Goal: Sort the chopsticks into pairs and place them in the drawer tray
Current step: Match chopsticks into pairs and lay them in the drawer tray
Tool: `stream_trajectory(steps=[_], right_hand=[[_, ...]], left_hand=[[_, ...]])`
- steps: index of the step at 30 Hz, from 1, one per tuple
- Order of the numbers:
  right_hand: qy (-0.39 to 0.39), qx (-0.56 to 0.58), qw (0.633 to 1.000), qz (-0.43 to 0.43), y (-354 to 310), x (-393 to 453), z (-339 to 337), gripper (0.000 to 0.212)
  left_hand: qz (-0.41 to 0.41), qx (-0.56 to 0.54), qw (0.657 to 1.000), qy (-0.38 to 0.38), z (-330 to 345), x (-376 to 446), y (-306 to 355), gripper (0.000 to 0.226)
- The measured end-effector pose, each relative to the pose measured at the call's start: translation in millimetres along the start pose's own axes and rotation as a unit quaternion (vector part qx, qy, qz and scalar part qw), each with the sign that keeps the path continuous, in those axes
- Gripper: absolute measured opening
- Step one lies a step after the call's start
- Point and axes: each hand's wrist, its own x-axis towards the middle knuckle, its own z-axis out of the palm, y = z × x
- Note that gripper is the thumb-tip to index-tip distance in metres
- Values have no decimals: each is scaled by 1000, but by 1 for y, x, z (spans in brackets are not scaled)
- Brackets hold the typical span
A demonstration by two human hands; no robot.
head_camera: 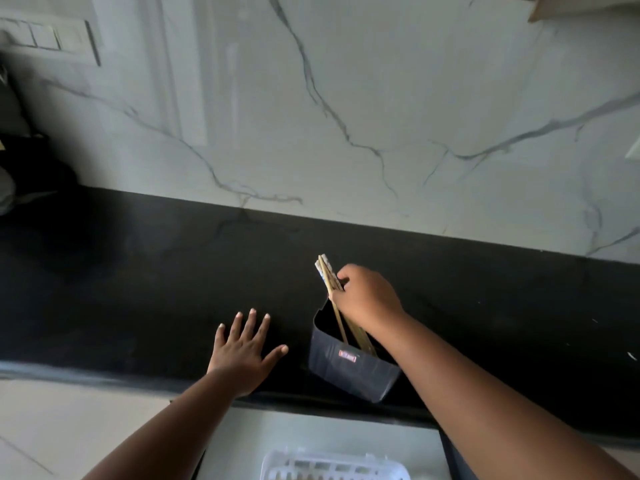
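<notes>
A bundle of wooden chopsticks (327,277) stands tilted in a dark rectangular holder (349,370) near the front edge of the black countertop (156,271). My right hand (367,294) is closed around the upper part of the bundle, above the holder's mouth. The lower ends of the chopsticks are inside the holder. My left hand (244,351) lies flat on the countertop to the left of the holder, fingers spread, holding nothing. A white slotted drawer tray (332,465) shows at the bottom edge, below the counter front.
A white marble backsplash (346,116) rises behind the counter. A switch panel (48,38) is on the wall at the upper left, and dark objects (20,161) sit at the far left of the counter. Pale floor tiles (69,427) lie at the lower left.
</notes>
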Motion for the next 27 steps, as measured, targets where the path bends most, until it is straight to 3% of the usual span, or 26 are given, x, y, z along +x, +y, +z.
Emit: stream_trajectory(steps=[5,9,16,20,22,25,27], right_hand=[[25,-50,998,-12,0,-9,25,25],[66,-89,994,-15,2,-8,32,16],[54,-52,997,-5,16,-4,27,11],[39,32,999,16,24,0,3,28],[30,133,990,22,25,4,-22,21],[9,310,951,0,24,7,-63,4],[1,392,920,-26,19,5,-91,5]], left_hand=[[2,2,1000,1,3,2,-2,86],[5,3,1000,6,5,2,-3,89],[3,5,1000,14,7,2,-3,88],[-2,4,1000,20,6,2,-1,86],[-4,6,1000,16,5,1,0,86],[-5,-1,1000,-7,6,1,-2,88],[-16,-6,1000,-25,4,2,-1,90]])
